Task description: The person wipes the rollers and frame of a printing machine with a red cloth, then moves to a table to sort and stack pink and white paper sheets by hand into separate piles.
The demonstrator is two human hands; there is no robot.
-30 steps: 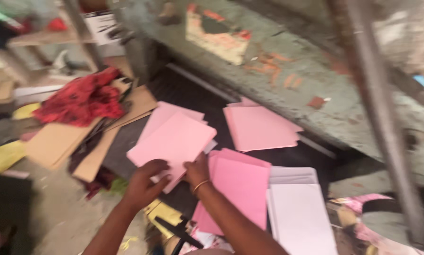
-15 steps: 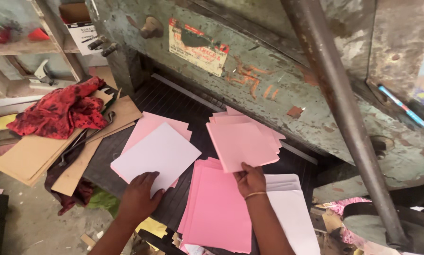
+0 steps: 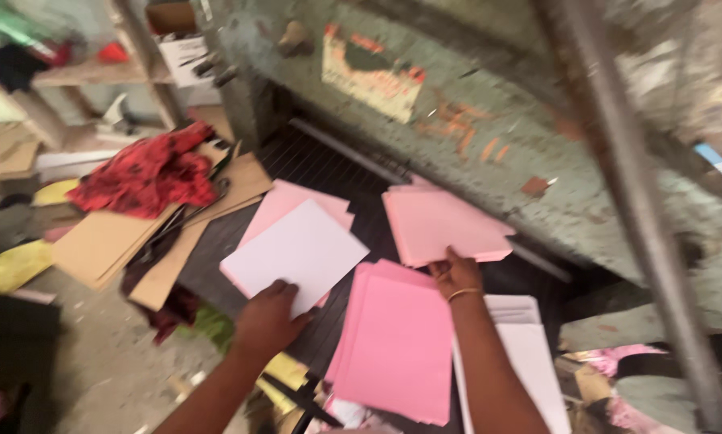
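The left hand (image 3: pixel 266 319) rests on the near edge of a white sheet (image 3: pixel 296 251), fingers curled down over it, thumb hidden, so it looks like a light grip but I cannot tell for sure. That sheet lies on top of a pink pile (image 3: pixel 290 210) on the dark ribbed bed (image 3: pixel 312 165) of an old green machine (image 3: pixel 473 96). The right hand (image 3: pixel 455 273) reaches to a second pink stack (image 3: pixel 445 225) near the machine's wall, fingertips on its near edge, pinching or just pressing; the blur hides which. Between the arms lies a third, larger pink stack (image 3: pixel 397 345), and a white stack (image 3: pixel 529 354) sits just beside the right forearm.

To handle these well, I would say each hand should keep its fingers flat and spread along the edge so the sheets slide as one block and do not fan out. The stack by the wall already looks skewed, so squaring it against the bed before lifting seems wise.

Off to the left, a red cloth (image 3: pixel 148 173) lies on cardboard (image 3: pixel 112 241), well apart from the paper.
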